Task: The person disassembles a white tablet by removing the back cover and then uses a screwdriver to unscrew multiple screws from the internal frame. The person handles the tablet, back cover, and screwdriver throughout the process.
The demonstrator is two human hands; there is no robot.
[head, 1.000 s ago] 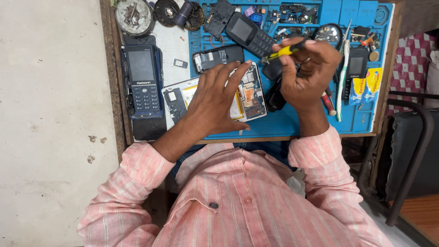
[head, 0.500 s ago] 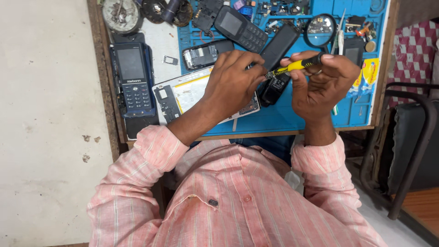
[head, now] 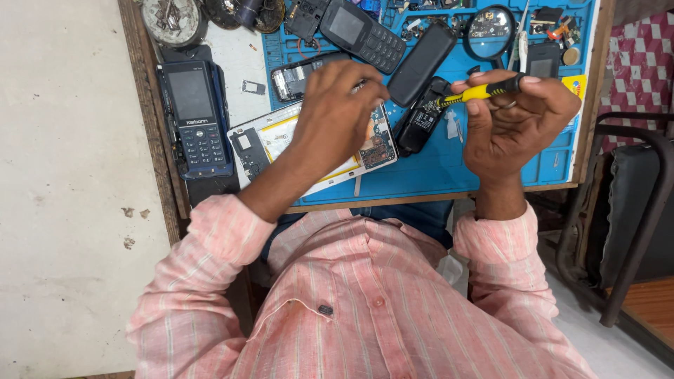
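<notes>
My right hand [head: 516, 123] grips a yellow-and-black screwdriver [head: 477, 91], its tip pointing left over a black phone part [head: 421, 119] on the blue work mat [head: 449, 168]. My left hand [head: 337, 105] is bunched over an opened phone with its circuit board and yellowish battery area showing [head: 270, 144]; its fingertips pinch at something near the board's top edge, too small to make out. A black phone back cover [head: 421, 63] lies just beyond the left fingers.
A dark blue keypad phone [head: 195, 116] lies at the left on the wooden table [head: 151, 140]. Another keypad phone [head: 361, 31], a magnifying glass [head: 489, 28], a metal dish of parts [head: 170, 17] and small components crowd the far edge. A black chair frame [head: 632, 210] stands at right.
The screwdriver has turned from pointing up-left to lying nearly level. My left hand lifted from flat on the opened phone to a pinch at its top edge. The view has shifted.
</notes>
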